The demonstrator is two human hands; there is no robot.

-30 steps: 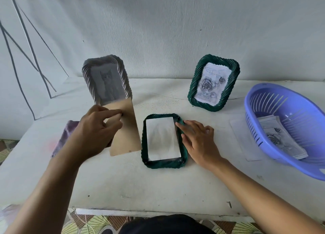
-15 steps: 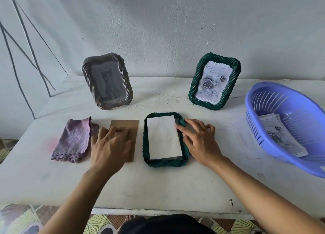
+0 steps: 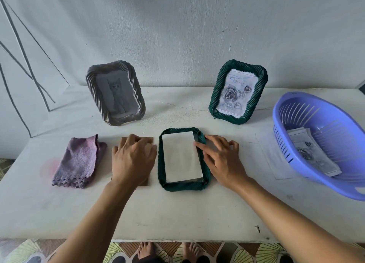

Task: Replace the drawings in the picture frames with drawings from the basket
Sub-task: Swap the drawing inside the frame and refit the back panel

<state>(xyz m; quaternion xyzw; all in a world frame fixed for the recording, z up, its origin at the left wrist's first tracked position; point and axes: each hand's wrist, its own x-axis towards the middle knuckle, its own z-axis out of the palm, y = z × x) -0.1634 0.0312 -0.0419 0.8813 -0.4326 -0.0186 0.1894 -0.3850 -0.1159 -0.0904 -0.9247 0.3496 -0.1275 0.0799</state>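
On the white table, against a pale wall:

Upright green frame, rear right: holds a rose drawing headed by handwritten script, first word seemingly "Rose"; the rest too small to read.

Upright grey frame, rear left: holds a dim cat drawing; no legible writing.

Green frame lying flat, centre: back opened, facing up; a blank white sheet fills the opening. Whatever is on its underside is hidden.

Brown backing board, just left of the flat frame: largely covered by the left hand, which lies palm down on it, fingers spread, gripping nothing. Only its far edge and near corner show.

Right hand: rests on the flat frame's right rim, fingers loosely extended, a fingertip touching the white sheet's right edge; nothing clasped.

Purple cloth, folded, left of the board, apart from the left hand.

Blue basket, far right, cut off by the picture's edge: contains drawings, the top one showing roses, well apart from the right hand. A pale sheet lies partly beneath the basket; its content is indistinct.
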